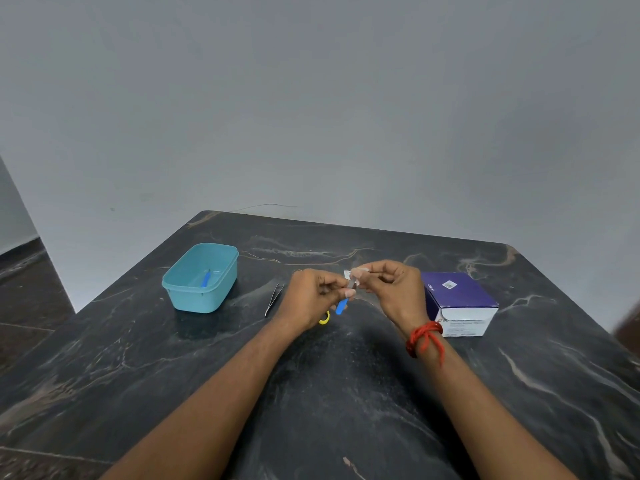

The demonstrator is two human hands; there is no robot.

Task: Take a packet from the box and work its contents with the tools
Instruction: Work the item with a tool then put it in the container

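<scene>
Marble table (346,393) below; packet (352,283) pinched between left hand (317,294) and right hand (396,289).

A plain indoor room: dark marble table (346,393) set against a bare grey wall (311,98).

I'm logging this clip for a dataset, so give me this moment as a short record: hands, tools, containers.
left hand: pinches the lower part of a small blue-ended piece, above the table
right hand: pinches the pale upper end of the same piece
tweezers: lie on the table left of the left hand, untouched
yellow ring: on the table, partly hidden under the left hand
teal tub: far left, one blue item inside
box: purple and white, beside the right hand
</scene>
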